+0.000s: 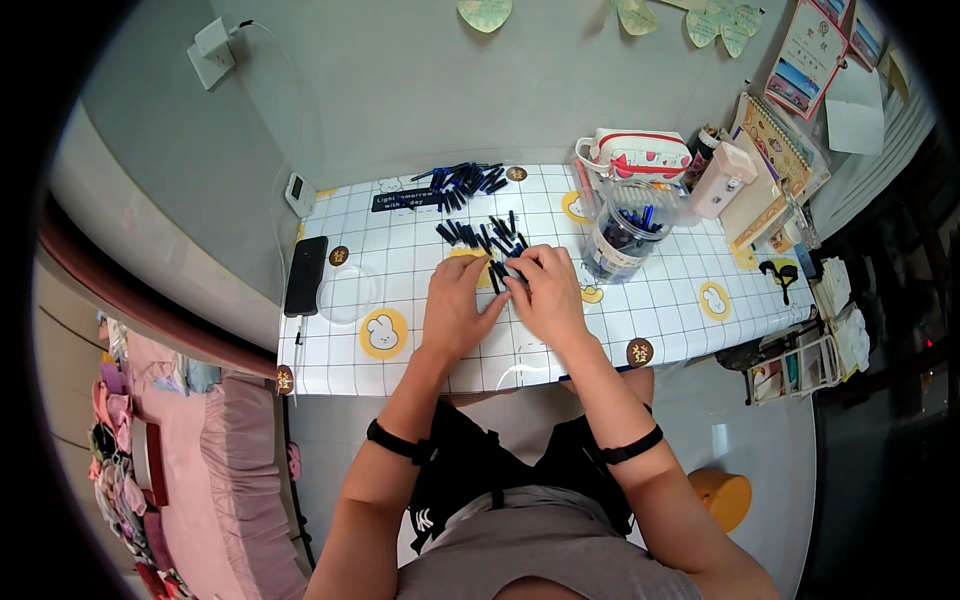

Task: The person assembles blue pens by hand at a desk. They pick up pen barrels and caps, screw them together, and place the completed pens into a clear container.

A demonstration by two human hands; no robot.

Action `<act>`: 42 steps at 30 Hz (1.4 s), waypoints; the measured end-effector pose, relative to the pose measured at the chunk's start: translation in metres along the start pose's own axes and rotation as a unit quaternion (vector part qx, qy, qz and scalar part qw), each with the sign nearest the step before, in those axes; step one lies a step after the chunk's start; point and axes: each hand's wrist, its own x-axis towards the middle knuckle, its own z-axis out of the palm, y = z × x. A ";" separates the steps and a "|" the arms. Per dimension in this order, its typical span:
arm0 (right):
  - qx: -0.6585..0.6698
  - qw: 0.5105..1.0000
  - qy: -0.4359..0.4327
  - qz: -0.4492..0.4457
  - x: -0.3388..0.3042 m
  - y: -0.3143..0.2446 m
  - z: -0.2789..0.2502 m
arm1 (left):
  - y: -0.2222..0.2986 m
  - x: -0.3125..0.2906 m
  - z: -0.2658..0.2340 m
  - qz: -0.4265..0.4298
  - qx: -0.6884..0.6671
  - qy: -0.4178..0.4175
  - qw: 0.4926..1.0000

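Note:
Short dark blue-black tubes (462, 234), which look like pen ink cartridges, lie loose in the middle of the table. A denser heap of similar tubes (466, 184) is farther back. My left hand (458, 308) rests on the tabletop at the near side of the loose tubes, its thumb apart from its curved fingers. Opposite it, my right hand (550, 300) has bent fingers closed on a short dark tube, partly hidden by the fingertips. A few tubes (497, 275) lie between the two hands. More blue tubes stand in a clear plastic jar (615, 248) to the right.
A phone (306, 276) with a cable and a clear round lid (348, 294) lie at left. A dark lettered strip (406, 200) touches the far heap. Behind the jar are a white-and-red pouch (640, 154) and a pink box (724, 180). A yellow stool (722, 498) stands below right.

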 end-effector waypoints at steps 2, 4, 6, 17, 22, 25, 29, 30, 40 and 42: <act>-0.009 1.000 -0.014 -0.005 0.002 -0.004 -0.001 | 0.000 -0.002 0.001 0.009 0.027 0.006 1.000; -0.019 1.000 -0.023 -0.006 0.003 -0.006 -0.001 | -0.001 -0.003 0.002 0.002 0.025 -0.006 1.000; -0.031 0.999 -0.027 -0.005 0.003 -0.006 0.000 | -0.003 -0.003 0.003 0.003 0.025 -0.009 1.000; -0.017 0.999 -0.045 -0.001 0.001 -0.003 0.001 | -0.007 -0.009 0.005 -0.021 0.057 0.032 0.998; -0.008 0.998 -0.055 -0.017 0.001 -0.003 0.002 | 0.004 -0.006 0.001 -0.026 0.071 0.087 0.993; -0.013 0.998 -0.061 -0.030 0.001 -0.002 0.001 | 0.004 -0.006 -0.002 0.002 0.063 0.081 0.995; -0.018 0.998 -0.060 -0.031 0.001 -0.002 0.001 | -0.006 -0.009 -0.001 0.007 0.041 0.045 0.998; -0.018 0.998 -0.058 -0.028 0.001 -0.001 0.001 | -0.006 -0.009 -0.001 -0.002 0.043 0.047 0.998; -0.037 0.999 -0.025 0.028 -0.002 0.002 0.002 | 0.000 -0.007 0.003 -0.035 0.103 0.075 0.991; -0.043 0.999 -0.018 0.022 -0.001 0.002 0.003 | -0.001 -0.005 0.006 -0.038 0.114 0.073 0.990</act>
